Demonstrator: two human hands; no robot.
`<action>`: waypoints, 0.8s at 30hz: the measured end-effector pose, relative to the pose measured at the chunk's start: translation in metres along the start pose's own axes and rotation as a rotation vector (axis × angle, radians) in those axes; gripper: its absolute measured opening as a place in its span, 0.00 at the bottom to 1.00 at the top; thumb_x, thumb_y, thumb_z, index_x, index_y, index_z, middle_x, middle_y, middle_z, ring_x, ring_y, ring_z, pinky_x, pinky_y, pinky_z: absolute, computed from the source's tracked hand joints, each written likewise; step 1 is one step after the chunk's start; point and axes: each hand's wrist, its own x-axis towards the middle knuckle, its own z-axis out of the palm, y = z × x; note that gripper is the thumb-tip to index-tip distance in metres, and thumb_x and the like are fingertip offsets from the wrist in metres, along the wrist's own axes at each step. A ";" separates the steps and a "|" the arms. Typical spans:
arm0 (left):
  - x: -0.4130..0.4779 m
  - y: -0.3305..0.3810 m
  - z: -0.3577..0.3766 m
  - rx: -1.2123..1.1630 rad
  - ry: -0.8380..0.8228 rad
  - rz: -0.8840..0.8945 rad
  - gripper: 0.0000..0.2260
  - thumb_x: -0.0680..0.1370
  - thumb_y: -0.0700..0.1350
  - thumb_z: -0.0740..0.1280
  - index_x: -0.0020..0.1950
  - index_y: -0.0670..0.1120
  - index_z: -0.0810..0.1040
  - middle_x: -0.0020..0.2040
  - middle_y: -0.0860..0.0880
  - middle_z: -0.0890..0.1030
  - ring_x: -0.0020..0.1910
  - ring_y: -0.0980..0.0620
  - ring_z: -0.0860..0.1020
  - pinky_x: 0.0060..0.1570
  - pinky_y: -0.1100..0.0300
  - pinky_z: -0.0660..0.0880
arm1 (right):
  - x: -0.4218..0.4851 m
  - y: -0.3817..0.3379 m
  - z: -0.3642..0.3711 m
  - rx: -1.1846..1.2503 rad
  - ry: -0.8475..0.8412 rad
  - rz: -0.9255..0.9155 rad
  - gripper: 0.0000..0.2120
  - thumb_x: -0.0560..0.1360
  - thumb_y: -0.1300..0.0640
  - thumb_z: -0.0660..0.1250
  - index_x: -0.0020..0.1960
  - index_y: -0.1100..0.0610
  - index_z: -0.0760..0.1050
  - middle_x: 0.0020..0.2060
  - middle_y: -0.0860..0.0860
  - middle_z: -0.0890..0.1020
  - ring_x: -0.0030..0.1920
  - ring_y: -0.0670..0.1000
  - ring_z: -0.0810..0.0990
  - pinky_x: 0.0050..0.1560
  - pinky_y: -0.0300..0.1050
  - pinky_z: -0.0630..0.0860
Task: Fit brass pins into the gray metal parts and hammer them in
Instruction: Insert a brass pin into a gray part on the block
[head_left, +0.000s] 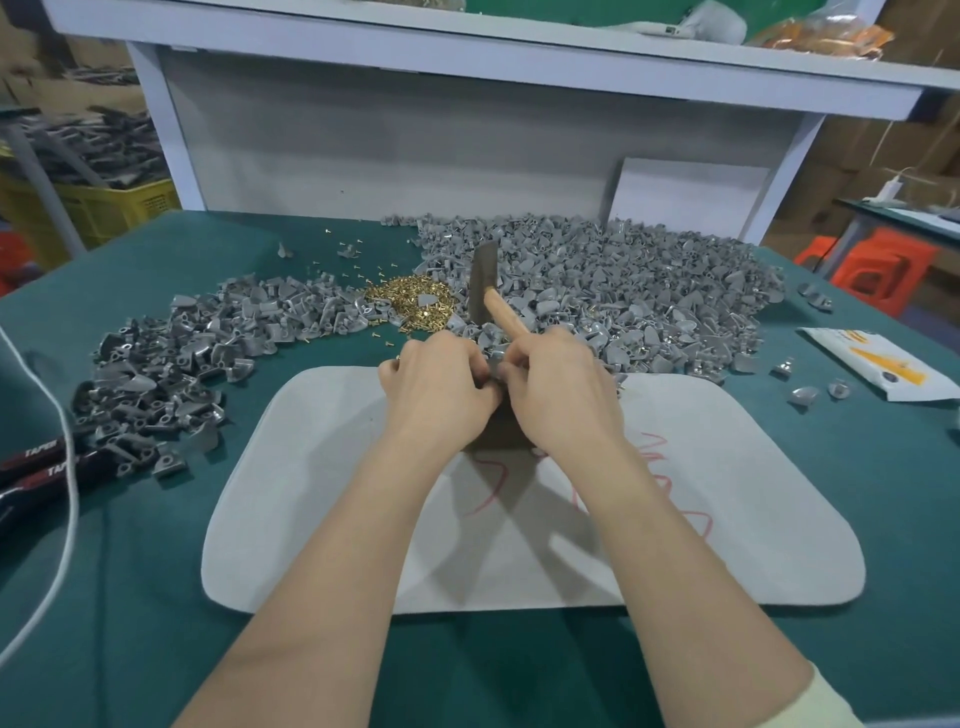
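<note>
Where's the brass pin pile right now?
Head view: the brass pin pile sits beyond the left hand, left of the hammer head, between the smaller left heap of gray parts and the big right heap.

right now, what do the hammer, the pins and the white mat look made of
Hammer: tan, matte handle, apparently wood; dull gray head, likely steel. Pins: shiny yellow metal, probably brass. Mat: soft-looking, matte off-white, perhaps felt or foam; red scribbles on it.

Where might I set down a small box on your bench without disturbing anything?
Free: the near half of the mat, and green cloth between mat and white cord. Crowded: gray parts, brass pins and hammer along the far side.
</note>
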 end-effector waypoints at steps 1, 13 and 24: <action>0.000 0.000 0.000 0.001 0.003 0.001 0.04 0.74 0.49 0.68 0.40 0.53 0.78 0.47 0.52 0.80 0.57 0.45 0.72 0.50 0.54 0.59 | 0.000 0.001 0.001 0.002 0.004 -0.008 0.12 0.77 0.51 0.63 0.60 0.45 0.75 0.43 0.49 0.68 0.47 0.57 0.76 0.41 0.45 0.64; -0.001 0.000 -0.002 -0.004 -0.004 0.013 0.03 0.75 0.49 0.68 0.41 0.53 0.78 0.50 0.53 0.78 0.58 0.46 0.72 0.51 0.54 0.59 | 0.004 0.009 -0.004 0.075 -0.075 -0.027 0.06 0.77 0.54 0.62 0.48 0.48 0.79 0.45 0.51 0.77 0.43 0.52 0.72 0.42 0.43 0.66; -0.001 0.001 -0.003 0.000 -0.020 0.018 0.04 0.75 0.48 0.67 0.40 0.54 0.76 0.52 0.53 0.78 0.60 0.47 0.71 0.58 0.52 0.63 | 0.005 0.010 -0.008 0.228 -0.096 0.032 0.03 0.73 0.55 0.69 0.45 0.49 0.81 0.42 0.49 0.80 0.48 0.54 0.79 0.51 0.48 0.75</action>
